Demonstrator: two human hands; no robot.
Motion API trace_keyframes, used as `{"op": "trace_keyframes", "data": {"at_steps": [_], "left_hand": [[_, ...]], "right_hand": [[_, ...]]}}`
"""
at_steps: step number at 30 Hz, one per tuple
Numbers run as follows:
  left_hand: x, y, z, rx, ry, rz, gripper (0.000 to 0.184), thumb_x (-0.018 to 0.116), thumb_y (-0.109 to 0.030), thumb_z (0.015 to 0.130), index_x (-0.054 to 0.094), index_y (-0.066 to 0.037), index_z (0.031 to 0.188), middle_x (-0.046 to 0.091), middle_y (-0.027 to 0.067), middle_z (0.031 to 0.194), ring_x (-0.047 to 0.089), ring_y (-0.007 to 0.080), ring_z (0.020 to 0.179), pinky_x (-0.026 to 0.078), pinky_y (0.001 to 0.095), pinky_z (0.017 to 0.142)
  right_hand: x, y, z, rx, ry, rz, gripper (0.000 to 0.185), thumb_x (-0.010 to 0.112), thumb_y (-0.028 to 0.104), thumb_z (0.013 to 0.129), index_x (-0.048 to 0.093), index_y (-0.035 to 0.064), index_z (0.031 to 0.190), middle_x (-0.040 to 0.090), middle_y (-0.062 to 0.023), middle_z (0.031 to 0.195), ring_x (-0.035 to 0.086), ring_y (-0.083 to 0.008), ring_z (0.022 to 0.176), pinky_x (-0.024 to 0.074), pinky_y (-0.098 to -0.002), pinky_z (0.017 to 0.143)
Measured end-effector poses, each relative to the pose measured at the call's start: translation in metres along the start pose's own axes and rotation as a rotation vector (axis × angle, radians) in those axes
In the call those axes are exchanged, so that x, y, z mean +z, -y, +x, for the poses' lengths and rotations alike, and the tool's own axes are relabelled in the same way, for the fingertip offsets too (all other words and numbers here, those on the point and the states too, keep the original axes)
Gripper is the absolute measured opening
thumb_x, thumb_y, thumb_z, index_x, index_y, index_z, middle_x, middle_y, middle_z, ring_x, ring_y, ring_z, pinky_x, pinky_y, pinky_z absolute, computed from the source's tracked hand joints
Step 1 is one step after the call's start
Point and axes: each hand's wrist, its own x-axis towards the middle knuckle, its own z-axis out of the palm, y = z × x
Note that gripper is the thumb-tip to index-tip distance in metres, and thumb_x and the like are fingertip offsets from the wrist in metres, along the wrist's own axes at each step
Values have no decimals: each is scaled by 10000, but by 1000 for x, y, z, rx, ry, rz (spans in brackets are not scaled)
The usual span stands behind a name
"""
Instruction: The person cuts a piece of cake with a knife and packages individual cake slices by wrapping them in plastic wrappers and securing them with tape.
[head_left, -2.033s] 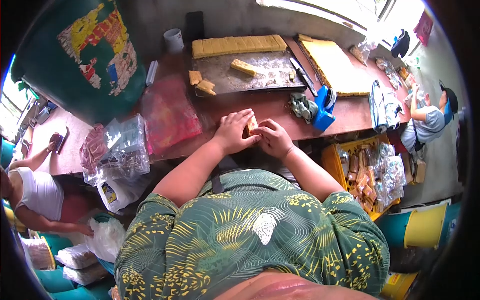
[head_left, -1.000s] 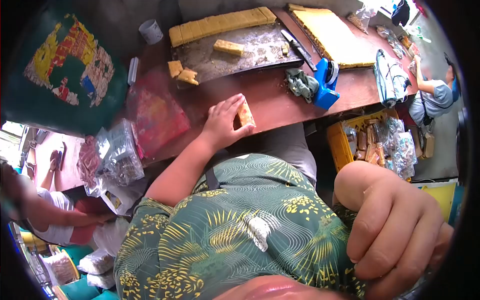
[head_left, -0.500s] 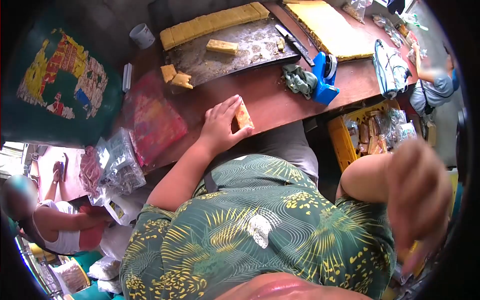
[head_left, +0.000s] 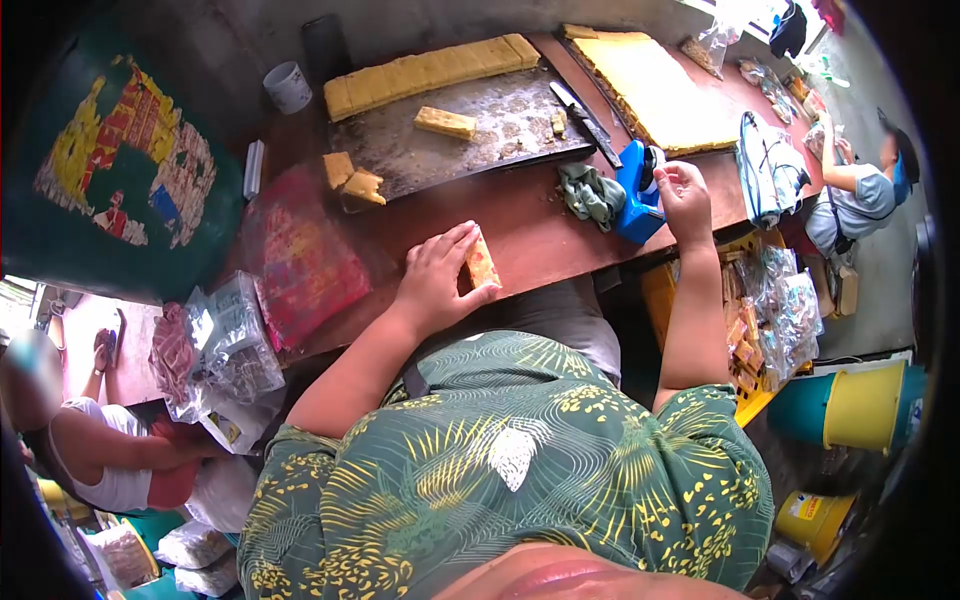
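My left hand [head_left: 435, 275] rests at the table's near edge, thumb and fingers closed around a cake bar [head_left: 482, 260] that seems to be in a printed wrapper. Beside the blue tape dispenser [head_left: 636, 195], my right hand [head_left: 686, 200] is raised with thumb and fingertips pinched together near the tape roll. Whatever lies between those fingertips is too small to make out. A crumpled grey-green cloth [head_left: 592, 195] lies against the dispenser's left side.
A dark tray [head_left: 440, 135] holds a row of yellow cake slices [head_left: 430, 75] and loose pieces. A knife [head_left: 588, 125] lies by a larger cake slab [head_left: 660, 90]. The yellow crate [head_left: 658, 300] holds wrapped bars. Two other people sit or stand left and right.
My right hand has moved from low at the right, blurred, up and leftward to the tape dispenser. My left hand keeps hold of the cake bar. The view has shifted slightly.
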Motion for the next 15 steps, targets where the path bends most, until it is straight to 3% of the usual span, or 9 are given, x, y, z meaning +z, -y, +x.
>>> {"op": "trace_keyframes", "data": {"at_steps": [2, 5, 6, 9, 10, 13, 14, 15], "left_hand": [[0, 0, 1, 5, -1, -4, 891, 720, -608, 868, 481, -61, 1529, 463, 111, 1589, 443, 301, 1448, 294, 474, 1193], [-1, -1, 1, 8, -11, -11, 891, 719, -611, 869, 483, -61, 1528, 466, 113, 1586, 447, 300, 1446, 295, 471, 1192], [-1, 0, 1, 9, -10, -13, 892, 718, -614, 869, 484, -60, 1527, 466, 114, 1586, 445, 300, 1447, 295, 471, 1192], [-1, 1, 0, 11, -9, -15, 898, 715, -624, 869, 482, -60, 1528, 466, 116, 1585, 442, 300, 1450, 296, 469, 1190], [-1, 1, 0, 14, -11, -11, 899, 713, -627, 870, 481, -60, 1529, 466, 116, 1585, 440, 300, 1451, 296, 469, 1190], [0, 2, -1, 20, -14, -10, 903, 707, -634, 874, 476, -60, 1532, 465, 117, 1585, 435, 301, 1455, 293, 467, 1191], [0, 2, -1, 19, -15, -11, 903, 704, -636, 876, 475, -60, 1533, 465, 117, 1585, 434, 301, 1456, 292, 466, 1192], [0, 2, -1, 17, -15, -10, 903, 703, -637, 877, 474, -60, 1534, 465, 117, 1585, 433, 301, 1457, 290, 465, 1194]], "right_hand": [[5, -3, -1, 29, -1, 55, 273, 783, 231, 926, 699, -4, 1037, 718, -114, 850, 707, -228, 768, 565, -358, 737], [0, 10, -7, 116, 30, 20, 272, 793, 201, 912, 688, -2, 1060, 727, -103, 835, 707, -209, 752, 567, -345, 726], [-2, 15, -7, 211, 32, 27, 300, 789, 191, 908, 684, 14, 1126, 727, -115, 946, 709, -216, 819, 575, -347, 760], [4, 22, -10, 27, -125, 61, 346, 782, 180, 906, 669, 20, 1192, 699, -137, 1095, 702, -227, 908, 580, -351, 798], [2, 21, -8, 13, -63, 72, 328, 773, 169, 907, 683, 25, 1188, 660, -153, 1189, 690, -240, 968, 579, -359, 822], [9, -1, -5, -27, -91, 38, 288, 768, 165, 913, 697, 27, 1155, 670, -153, 1166, 692, -243, 958, 578, -363, 821], [6, -2, -5, -137, -129, -106, 261, 767, 168, 921, 705, 32, 1135, 669, -153, 1161, 704, -256, 932, 580, -373, 816], [6, -2, -5, -80, -108, -50, 259, 768, 171, 923, 707, 30, 1132, 668, -151, 1166, 708, -254, 923, 581, -369, 808]]}}
